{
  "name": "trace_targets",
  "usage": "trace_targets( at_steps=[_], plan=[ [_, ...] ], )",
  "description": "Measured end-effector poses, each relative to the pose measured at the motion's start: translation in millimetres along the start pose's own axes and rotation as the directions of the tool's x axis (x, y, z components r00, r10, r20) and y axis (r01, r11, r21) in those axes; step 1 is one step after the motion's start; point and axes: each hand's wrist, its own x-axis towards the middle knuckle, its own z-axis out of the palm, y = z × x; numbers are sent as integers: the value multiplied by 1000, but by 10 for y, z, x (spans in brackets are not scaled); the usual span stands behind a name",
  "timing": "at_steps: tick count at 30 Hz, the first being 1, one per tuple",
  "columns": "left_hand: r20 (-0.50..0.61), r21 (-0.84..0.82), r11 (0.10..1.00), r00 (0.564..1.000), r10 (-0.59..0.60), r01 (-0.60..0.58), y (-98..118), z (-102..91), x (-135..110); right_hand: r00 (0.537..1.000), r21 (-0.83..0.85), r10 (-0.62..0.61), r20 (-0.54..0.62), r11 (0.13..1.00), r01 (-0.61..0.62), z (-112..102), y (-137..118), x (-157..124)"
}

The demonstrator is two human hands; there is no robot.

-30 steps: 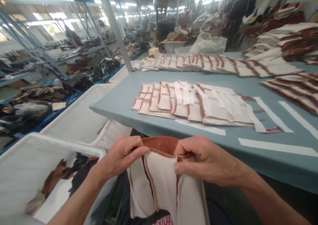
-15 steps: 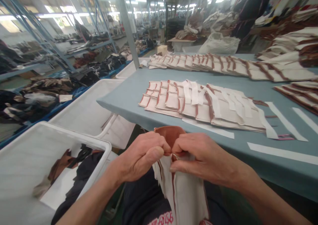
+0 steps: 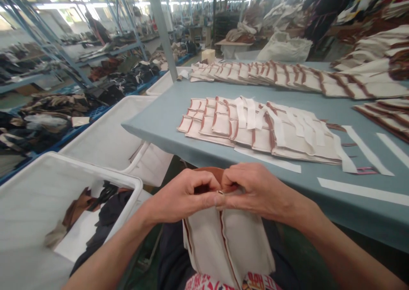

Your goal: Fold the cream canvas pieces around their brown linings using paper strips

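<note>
Cream fabric piece with brown seams (image 3: 247, 243), over the dark-clothed lap (image 3: 171, 256), near the blue-grey cloth-covered bench (image 3: 156, 123);
I have the left hand (image 3: 188, 196) and the right hand (image 3: 265, 192) with fingers closed, pinching its upper edge; the thumbs touch each other.

Under the left hand (image 3: 188, 196) and right hand (image 3: 258, 192) the cloth (image 3: 204, 239) is cream with brown seams (image 3: 224, 239), while beyond them the table (image 3: 150, 123) is grey-blue (its flat strips (image 3: 361, 192) plain white).

Textile workshop, rows of fabric panels (image 3: 260, 139)
</note>
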Motion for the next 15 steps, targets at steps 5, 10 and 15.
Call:
trace_targets(
  at_steps=[5,10,15],
  plan=[
    [-12,95,994,998,64,-62,24,6,-15,993,156,74,97,984,-89,44,33,9],
    [-77,455,877,975,211,-154,146,52,-69,997,79,5,78,997,-11,16,-85,35],
    [-92,510,848,972,216,-140,224,45,-163,996,-1,39,77,999,-39,-31,-186,7]
  ],
)
